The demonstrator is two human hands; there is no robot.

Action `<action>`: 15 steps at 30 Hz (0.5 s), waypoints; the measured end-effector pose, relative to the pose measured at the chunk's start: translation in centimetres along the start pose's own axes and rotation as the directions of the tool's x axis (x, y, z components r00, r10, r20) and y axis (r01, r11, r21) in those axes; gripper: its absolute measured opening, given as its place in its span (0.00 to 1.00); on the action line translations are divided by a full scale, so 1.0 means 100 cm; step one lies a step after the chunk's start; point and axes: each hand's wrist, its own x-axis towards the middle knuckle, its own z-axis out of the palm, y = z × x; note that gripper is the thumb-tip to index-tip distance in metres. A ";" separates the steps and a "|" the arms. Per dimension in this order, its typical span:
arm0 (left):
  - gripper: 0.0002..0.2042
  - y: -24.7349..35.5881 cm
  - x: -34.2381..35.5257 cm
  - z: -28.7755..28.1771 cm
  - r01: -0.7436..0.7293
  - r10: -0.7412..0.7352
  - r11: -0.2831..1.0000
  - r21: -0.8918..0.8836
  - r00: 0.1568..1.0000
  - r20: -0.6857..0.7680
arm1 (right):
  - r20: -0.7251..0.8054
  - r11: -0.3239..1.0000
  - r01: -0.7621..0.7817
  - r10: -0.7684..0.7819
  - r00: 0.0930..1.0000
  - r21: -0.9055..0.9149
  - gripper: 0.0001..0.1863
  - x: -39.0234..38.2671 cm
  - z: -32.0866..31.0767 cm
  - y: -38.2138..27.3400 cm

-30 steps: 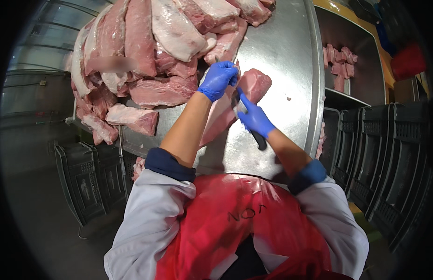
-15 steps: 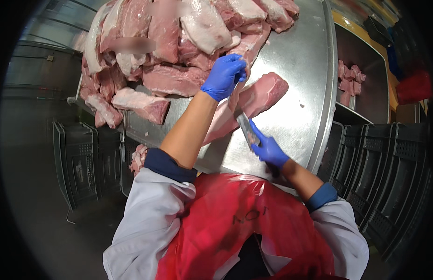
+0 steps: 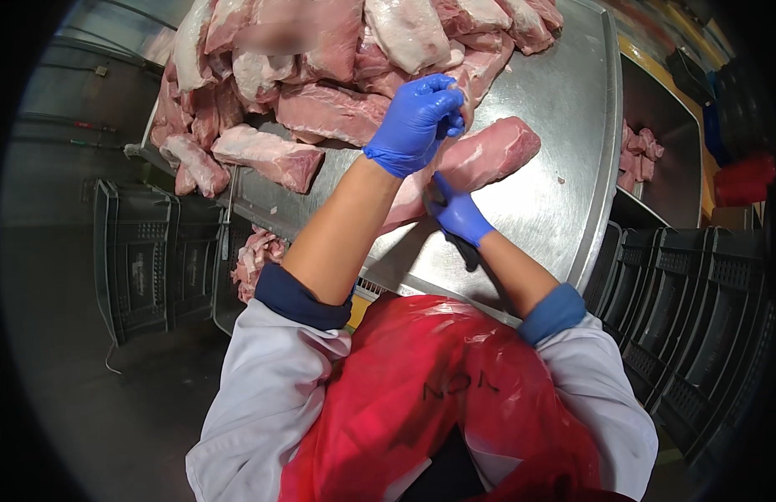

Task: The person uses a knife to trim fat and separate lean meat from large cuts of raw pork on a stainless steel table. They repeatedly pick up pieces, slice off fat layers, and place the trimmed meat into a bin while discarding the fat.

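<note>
My left hand, in a blue glove, is closed in a pinch on the edge of a pale strip of fat. The strip hangs above a long boneless pork loin, lying diagonally on the metal table. Just below, beside the near side of this loin, my blue-gloved right hand grips a knife. Its dark handle end pokes out beneath the palm; the blade is mostly hidden by the hand and meat.
A heap of meat pieces covers the far left of the steel table. A metal bin with pink cuts stands right. Dark crates line the right side; others stand left, near a tub of trimmings.
My right hand has moved up and left against the loin, and the knife blade has dropped from sight. The left hand stays pinched on the strip. The whole view has shifted slightly.
</note>
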 end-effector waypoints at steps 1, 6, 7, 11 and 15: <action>0.03 0.002 -0.004 0.001 -0.014 0.014 1.000 -0.003 1.000 0.004 | -0.027 0.999 0.007 -0.007 1.000 0.035 0.40 0.005 0.006 -0.007; 0.04 0.032 -0.031 -0.010 -0.076 0.076 0.997 0.015 0.997 -0.008 | 0.060 0.995 0.097 -0.096 0.994 -0.006 0.40 -0.078 0.025 0.020; 0.04 0.034 -0.037 -0.008 -0.076 0.076 0.997 0.007 0.997 0.000 | 0.054 0.996 0.076 -0.073 0.996 -0.055 0.40 -0.071 0.028 0.019; 0.04 0.039 -0.046 0.009 -0.093 0.092 0.996 0.001 0.991 0.099 | -0.214 0.879 0.343 -0.424 0.880 -0.333 0.40 0.017 0.052 0.035; 0.03 0.070 -0.063 -0.017 -0.156 0.158 0.987 -0.027 0.984 0.080 | 0.049 0.990 -0.012 0.020 0.999 -0.140 0.40 -0.066 0.069 0.011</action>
